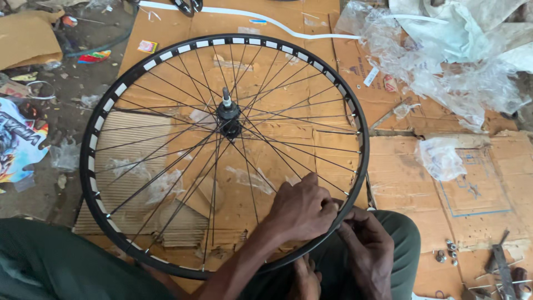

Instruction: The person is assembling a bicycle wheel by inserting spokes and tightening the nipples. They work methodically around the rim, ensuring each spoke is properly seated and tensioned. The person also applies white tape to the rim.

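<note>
While lying flat on cardboard [288, 39], bicycle wheel [226, 119] gripped at 5 o'clock: left hand [302, 208] fingers closed over rim, right hand [366, 244] fingers pinching a spoke end just beside.

Left hand [302, 208] lies curled, knuckles up; right hand [366, 244] pinches beside it, fingers bent.
</note>
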